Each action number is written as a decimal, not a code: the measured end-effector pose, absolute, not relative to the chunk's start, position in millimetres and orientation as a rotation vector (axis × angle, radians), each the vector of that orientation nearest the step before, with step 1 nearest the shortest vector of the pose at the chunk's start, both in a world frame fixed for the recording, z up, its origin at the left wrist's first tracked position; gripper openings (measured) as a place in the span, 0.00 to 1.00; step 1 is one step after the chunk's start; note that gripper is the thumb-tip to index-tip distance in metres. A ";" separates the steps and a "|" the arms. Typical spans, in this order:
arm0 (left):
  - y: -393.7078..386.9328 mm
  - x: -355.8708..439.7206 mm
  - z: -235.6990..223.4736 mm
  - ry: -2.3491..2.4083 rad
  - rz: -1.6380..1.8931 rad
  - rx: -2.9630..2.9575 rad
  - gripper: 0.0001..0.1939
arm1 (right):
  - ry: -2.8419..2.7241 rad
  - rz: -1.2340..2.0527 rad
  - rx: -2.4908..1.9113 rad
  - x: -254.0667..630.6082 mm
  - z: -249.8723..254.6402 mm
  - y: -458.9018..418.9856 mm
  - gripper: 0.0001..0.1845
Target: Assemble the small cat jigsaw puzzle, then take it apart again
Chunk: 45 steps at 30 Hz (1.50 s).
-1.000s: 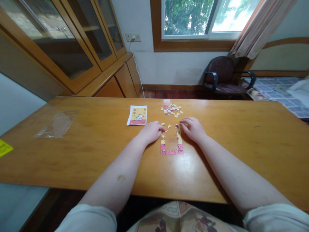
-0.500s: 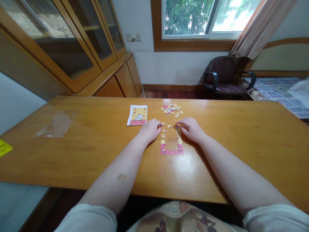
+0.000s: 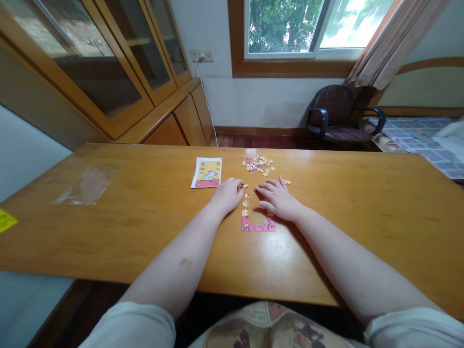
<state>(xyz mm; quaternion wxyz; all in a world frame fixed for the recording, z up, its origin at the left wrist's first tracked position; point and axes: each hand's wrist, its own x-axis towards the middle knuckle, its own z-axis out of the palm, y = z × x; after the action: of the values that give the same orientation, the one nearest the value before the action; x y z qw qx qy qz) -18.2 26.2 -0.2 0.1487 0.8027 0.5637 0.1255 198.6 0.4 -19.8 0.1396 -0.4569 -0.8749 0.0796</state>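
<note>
My left hand [image 3: 228,195] rests on the table with its fingers curled together, fingertips at a small yellow puzzle piece [image 3: 245,186]. Below that piece, several yellow pieces [image 3: 245,203] line up as the left side of a partly joined puzzle frame [image 3: 258,228] with a pink bottom edge. Fingers spread, my right hand [image 3: 278,199] lies over the frame's right side and hides most of it. Its fingertips reach into the gap between the two sides; whether a piece lies beneath them cannot be seen. One loose yellow piece [image 3: 287,182] lies beside my right thumb.
A pile of loose puzzle pieces [image 3: 258,164] sits beyond my hands. The picture card [image 3: 206,173] with a white animal lies left of it. Farther left is a clear plastic bag [image 3: 89,186]. Past the wooden table [image 3: 152,232] stands an office chair [image 3: 331,113].
My right hand has moved left and toward me, from the top of the right side to over the frame, its fingers spreading. A loose piece beside it now shows. My left hand barely moved.
</note>
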 end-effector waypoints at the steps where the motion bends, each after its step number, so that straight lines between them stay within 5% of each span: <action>1: 26.5 -18.4 0.3 1.635 0.356 2.297 0.14 | -2.495 0.223 -1.328 200.1 -19.7 1.2 0.24; 20: 27.0 -17.6 -0.8 1.626 0.360 2.266 0.13 | -2.494 0.323 -1.266 205.8 -25.7 6.0 0.23; 32: 26.7 -16.6 -3.4 1.590 0.404 2.288 0.13 | -1.867 0.127 -1.588 220.6 -32.7 18.3 0.16; 45: 34.3 -28.3 -2.1 1.927 0.462 2.239 0.14 | -1.424 0.207 -1.693 253.6 -27.0 27.1 0.21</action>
<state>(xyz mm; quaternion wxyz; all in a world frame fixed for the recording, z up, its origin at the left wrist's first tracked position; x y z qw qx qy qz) -28.3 34.3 -2.1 0.0758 0.7466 0.6427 0.1542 253.6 27.1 -27.0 0.4438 -0.6827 -0.5744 0.0835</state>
